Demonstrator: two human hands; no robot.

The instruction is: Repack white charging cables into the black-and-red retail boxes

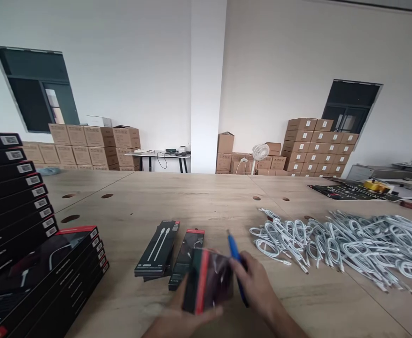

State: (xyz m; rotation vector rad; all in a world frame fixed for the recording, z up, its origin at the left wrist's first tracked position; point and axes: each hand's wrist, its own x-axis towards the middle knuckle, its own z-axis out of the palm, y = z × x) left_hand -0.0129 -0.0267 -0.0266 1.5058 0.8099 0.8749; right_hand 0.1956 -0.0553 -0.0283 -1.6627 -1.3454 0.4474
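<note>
My left hand (186,321) is wrapped round a black box (214,279) with a red stripe, held tilted above the table and smeared by motion. In my right hand (257,284) is a slim blue pen-like tool (232,246), its thin tip pointing away from me; its exact kind is unclear. The right fingertips are close to the box's right edge, and I cannot tell if they touch it. Just beyond the box lies a narrow black package (194,239) with a red end. Left of that, flat black cable boxes (158,251) picturing white cables are stacked.
Tall stacks of black boxes (75,270) stand at the left. Many coiled white cables (336,244) spread over the right side of the wooden table (198,197). Round holes pierce the tabletop. Brown cartons (307,145) and a white fan (260,151) stand by the wall.
</note>
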